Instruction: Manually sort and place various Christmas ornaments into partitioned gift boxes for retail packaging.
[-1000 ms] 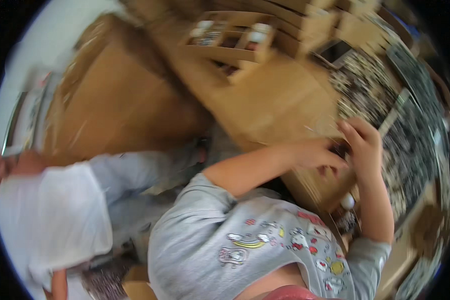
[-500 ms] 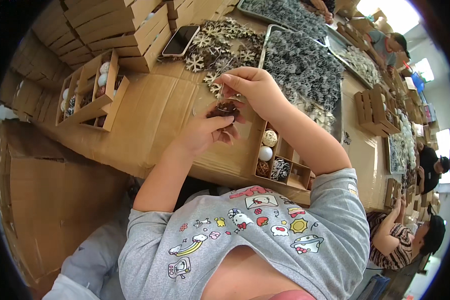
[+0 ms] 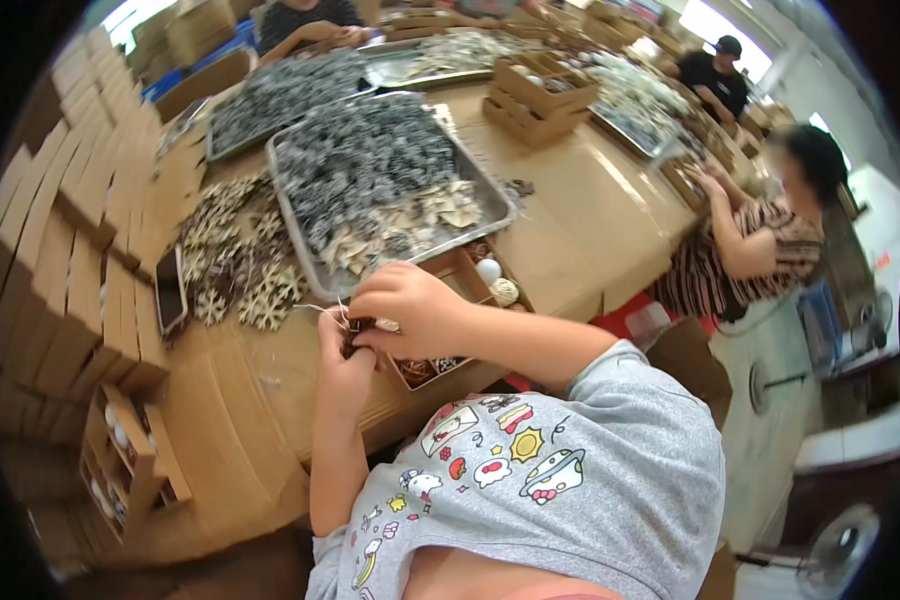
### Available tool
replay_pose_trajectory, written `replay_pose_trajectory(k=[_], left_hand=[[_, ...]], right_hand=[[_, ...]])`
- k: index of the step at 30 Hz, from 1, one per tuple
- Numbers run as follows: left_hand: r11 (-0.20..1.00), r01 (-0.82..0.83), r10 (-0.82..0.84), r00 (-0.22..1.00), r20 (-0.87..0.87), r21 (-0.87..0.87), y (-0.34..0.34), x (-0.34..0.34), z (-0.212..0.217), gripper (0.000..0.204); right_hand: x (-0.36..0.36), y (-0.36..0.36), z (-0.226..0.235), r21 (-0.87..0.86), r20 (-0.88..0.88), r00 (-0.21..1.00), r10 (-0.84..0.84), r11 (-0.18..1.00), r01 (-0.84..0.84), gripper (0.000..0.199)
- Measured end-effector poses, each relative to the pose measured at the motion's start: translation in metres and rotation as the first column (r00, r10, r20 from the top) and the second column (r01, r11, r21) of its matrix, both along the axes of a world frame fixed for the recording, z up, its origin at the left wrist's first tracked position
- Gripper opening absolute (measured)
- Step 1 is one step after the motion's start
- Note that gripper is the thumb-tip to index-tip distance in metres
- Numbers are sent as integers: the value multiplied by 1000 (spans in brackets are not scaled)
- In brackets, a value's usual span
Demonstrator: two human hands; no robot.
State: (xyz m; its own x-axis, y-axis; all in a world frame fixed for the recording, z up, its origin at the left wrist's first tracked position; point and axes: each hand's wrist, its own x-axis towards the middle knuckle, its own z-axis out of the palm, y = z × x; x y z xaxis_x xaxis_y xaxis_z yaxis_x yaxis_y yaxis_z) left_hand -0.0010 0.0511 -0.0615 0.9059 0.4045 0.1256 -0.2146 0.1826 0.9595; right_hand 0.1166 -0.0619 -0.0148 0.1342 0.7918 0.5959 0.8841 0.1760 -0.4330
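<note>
My left hand point(image 3: 342, 362) is closed round a small dark brown bundle point(image 3: 351, 338), mostly hidden by the fingers, so its kind is unclear. Thin white string point(image 3: 322, 308) sticks out of it to the left. My right hand point(image 3: 402, 308) bends over the bundle from the right, its fingertips pressed on it. Below and right of the hands sits a divided cardboard box point(image 3: 457, 264); white and woven balls and a pinecone lie in its compartments. To the left, brown and pale snowflake cut-outs point(image 3: 238, 255) are heaped on the table.
Beyond my hands stands a metal tray point(image 3: 292, 222) of grey frosted pieces and cream ones. A phone point(image 3: 171, 290) lies by stacked cardboard boxes point(image 3: 75, 255) on the left. Another divided box point(image 3: 160, 462) stands nearer. A person in a striped top point(image 3: 740, 235) works at right, others farther back.
The view has turned, so the table's things appear shifted and rotated. My right hand, raised above the bundle with string before, has come down onto it beside my left hand.
</note>
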Motion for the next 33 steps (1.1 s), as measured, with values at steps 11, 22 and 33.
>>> replay_pose_trajectory(k=[11, 22, 33], left_hand=[[987, 124, -113, 989, -100, 107, -18, 4, 28, 20], [932, 359, -327, 891, -315, 49, -7, -20, 32, 24], [982, 173, -170, 985, -39, 72, -3, -23, 51, 30]], right_hand=[[-6, -30, -8, 276, -74, 980, -186, 940, 199, 16], [-1, -45, -13, 319, 60, 939, -339, 898, 304, 10], [1, -27, 25, 113, -769, 626, 129, 991, -65, 44]])
